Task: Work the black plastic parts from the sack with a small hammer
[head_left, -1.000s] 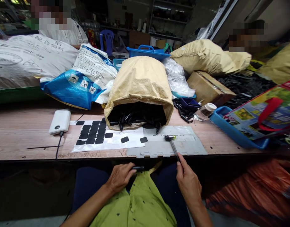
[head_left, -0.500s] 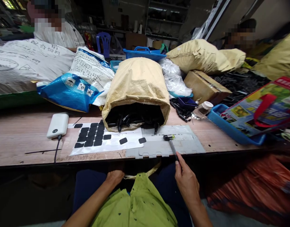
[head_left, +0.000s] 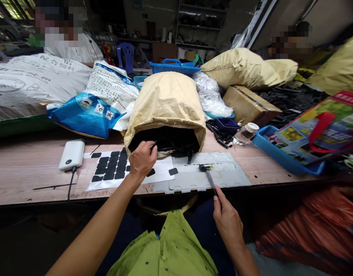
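Fingers of the left hand (head_left: 142, 159) pinch a black part (head_left: 153, 144) at the mouth of the tan sack (head_left: 166, 105); the right hand (head_left: 226, 220) is closed on a small hammer (head_left: 209, 174).

That sack lies on its side mid-bench, open toward the near edge. The hammer's head rests on a grey plate (head_left: 230, 174) at the near edge (handle running back to the fist). Beside it lies a white sheet of black pads (head_left: 110, 168), and a white power bank (head_left: 72, 154) further left.

Matt woven tan sack (head_left: 166, 103) on worn wooden surface (head_left: 23, 168); before it, smooth white paper sheet (head_left: 136, 177), dull grey plastic mat (head_left: 222, 176), metal-handled hammer (head_left: 208, 173).
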{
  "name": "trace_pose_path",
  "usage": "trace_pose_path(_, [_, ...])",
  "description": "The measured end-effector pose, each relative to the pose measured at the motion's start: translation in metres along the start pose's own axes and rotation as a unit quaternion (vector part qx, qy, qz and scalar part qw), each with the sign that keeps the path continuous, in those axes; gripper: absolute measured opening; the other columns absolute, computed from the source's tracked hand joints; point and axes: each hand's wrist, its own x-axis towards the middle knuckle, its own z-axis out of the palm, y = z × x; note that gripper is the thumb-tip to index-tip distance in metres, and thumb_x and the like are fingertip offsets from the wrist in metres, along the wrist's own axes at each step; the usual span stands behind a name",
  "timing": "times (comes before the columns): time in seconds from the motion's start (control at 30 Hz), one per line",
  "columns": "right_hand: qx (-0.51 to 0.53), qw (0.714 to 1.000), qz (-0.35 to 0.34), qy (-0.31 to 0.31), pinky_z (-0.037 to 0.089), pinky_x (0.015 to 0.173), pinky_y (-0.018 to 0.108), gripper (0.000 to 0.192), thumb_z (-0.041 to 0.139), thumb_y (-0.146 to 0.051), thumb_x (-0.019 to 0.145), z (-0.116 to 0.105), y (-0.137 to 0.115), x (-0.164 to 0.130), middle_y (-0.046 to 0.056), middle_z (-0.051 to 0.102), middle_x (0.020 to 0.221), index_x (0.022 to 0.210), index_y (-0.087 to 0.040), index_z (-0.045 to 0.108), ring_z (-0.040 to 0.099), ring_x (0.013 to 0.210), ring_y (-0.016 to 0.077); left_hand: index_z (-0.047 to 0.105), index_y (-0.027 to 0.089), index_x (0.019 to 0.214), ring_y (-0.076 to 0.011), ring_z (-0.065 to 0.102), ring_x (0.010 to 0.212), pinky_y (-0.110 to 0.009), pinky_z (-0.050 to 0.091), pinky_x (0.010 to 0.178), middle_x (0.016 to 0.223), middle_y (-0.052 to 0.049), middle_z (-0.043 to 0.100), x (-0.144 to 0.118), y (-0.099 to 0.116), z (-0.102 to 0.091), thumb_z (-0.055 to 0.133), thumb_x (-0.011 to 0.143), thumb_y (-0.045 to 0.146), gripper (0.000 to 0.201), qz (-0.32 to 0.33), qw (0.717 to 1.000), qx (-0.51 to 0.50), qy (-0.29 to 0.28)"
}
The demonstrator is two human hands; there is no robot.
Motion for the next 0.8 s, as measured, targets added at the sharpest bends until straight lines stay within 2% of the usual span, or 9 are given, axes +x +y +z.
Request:
trace_pose_path(0.07, [0.002, 1.0, 0.005, -0.003, 0.047, 0.061, 0.027, 0.046, 0.042, -0.033, 0.105, 0.0, 0.0, 0.0, 0.003, 0.074, 0.124, 0.151, -0.035, 0.051, 0.075, 0.092, 0.0235, 0.072, 0.022, 0.113, -0.0224, 0.066, 0.089, -0.03, 0.043, 0.068, 0.106, -0.007, 0.067, 0.031, -0.001, 0.002, 0.054, 0.098, 0.042, 0.031, -0.01, 0.998, 0.056, -0.024])
trace_pose_path(0.13, [0.004, 1.0, 0.014, -0.009, 0.048, 0.062, 0.027, 0.046, 0.041, -0.034, 0.106, 0.0, -0.001, 0.0, 0.003, 0.074, 0.126, 0.151, -0.036, 0.051, 0.075, 0.094, 0.0237, 0.073, 0.02, 0.106, -0.0253, 0.065, 0.092, -0.032, 0.043, 0.069, 0.109, -0.01, 0.064, 0.049, -0.001, 0.007, 0.057, 0.096, 0.045, 0.032, 0.0, 0.992, 0.11, -0.068])
trace_pose_path(0.23, [0.008, 1.0, 0.021, -0.016, 0.049, 0.064, 0.027, 0.046, 0.04, -0.035, 0.106, -0.001, -0.002, 0.0, 0.002, 0.072, 0.128, 0.152, -0.038, 0.049, 0.074, 0.098, 0.0239, 0.074, 0.016, 0.097, -0.0301, 0.063, 0.098, -0.035, 0.045, 0.072, 0.111, -0.013, 0.062, 0.059, 0.001, 0.013, 0.064, 0.092, 0.045, 0.031, 0.018, 0.98, 0.165, -0.11])
trace_pose_path(0.3, [0.009, 1.0, 0.021, -0.018, 0.049, 0.064, 0.027, 0.047, 0.04, -0.035, 0.106, 0.0, -0.002, 0.0, 0.002, 0.072, 0.128, 0.152, -0.038, 0.048, 0.074, 0.098, 0.0239, 0.073, 0.016, 0.095, -0.0317, 0.06, 0.102, -0.038, 0.045, 0.076, 0.11, -0.013, 0.061, 0.058, 0.002, 0.012, 0.065, 0.092, 0.044, 0.029, 0.034, 0.98, 0.171, -0.098])
trace_pose_path(0.43, [0.015, 1.0, 0.015, -0.012, 0.048, 0.063, 0.027, 0.047, 0.039, -0.035, 0.106, 0.003, 0.002, 0.0, 0.003, 0.073, 0.126, 0.152, -0.037, 0.048, 0.074, 0.096, 0.0232, 0.071, 0.018, 0.096, -0.029, 0.057, 0.103, -0.039, 0.042, 0.085, 0.104, -0.011, 0.061, 0.035, 0.001, 0.002, 0.061, 0.095, 0.046, 0.029, 0.114, 0.988, 0.095, -0.044])
trace_pose_path(0.5, [0.024, 1.0, 0.009, -0.004, 0.048, 0.063, 0.027, 0.047, 0.039, -0.035, 0.106, 0.004, 0.002, 0.0, 0.003, 0.073, 0.126, 0.152, -0.036, 0.049, 0.073, 0.095, 0.0229, 0.07, 0.02, 0.099, -0.0261, 0.056, 0.099, -0.038, 0.041, 0.085, 0.102, -0.009, 0.062, 0.012, -0.001, 0.0, 0.059, 0.097, 0.047, 0.029, 0.172, 0.982, 0.042, -0.072])
trace_pose_path(0.57, [0.03, 1.0, 0.006, 0.0, 0.048, 0.064, 0.027, 0.048, 0.039, -0.035, 0.105, 0.004, 0.001, 0.0, 0.004, 0.072, 0.126, 0.152, -0.035, 0.05, 0.073, 0.095, 0.023, 0.069, 0.021, 0.097, -0.0246, 0.056, 0.097, -0.036, 0.041, 0.083, 0.099, -0.008, 0.063, -0.012, -0.006, 0.005, 0.06, 0.097, 0.044, 0.025, 0.207, 0.97, 0.01, -0.126])
trace_pose_path(0.67, [0.038, 0.999, 0.012, -0.004, 0.049, 0.066, 0.028, 0.048, 0.039, -0.036, 0.104, 0.003, 0.0, 0.0, 0.004, 0.073, 0.125, 0.151, -0.035, 0.05, 0.073, 0.095, 0.0239, 0.069, 0.021, 0.094, -0.0243, 0.056, 0.095, -0.036, 0.041, 0.082, 0.096, -0.006, 0.065, -0.04, -0.016, 0.02, 0.063, 0.096, 0.04, 0.02, 0.196, 0.964, -0.023, -0.177])
trace_pose_path(0.8, [0.096, 0.995, -0.008, 0.011, 0.053, 0.075, 0.03, 0.05, 0.04, -0.038, 0.102, 0.007, 0.007, 0.003, 0.008, 0.072, 0.123, 0.149, -0.029, 0.054, 0.071, 0.096, 0.0233, 0.07, 0.022, 0.096, -0.0219, 0.056, 0.091, -0.034, 0.042, 0.082, 0.093, -0.003, 0.067, -0.05, -0.027, 0.038, 0.069, 0.092, 0.04, 0.018, 0.113, 0.97, -0.118, -0.182])
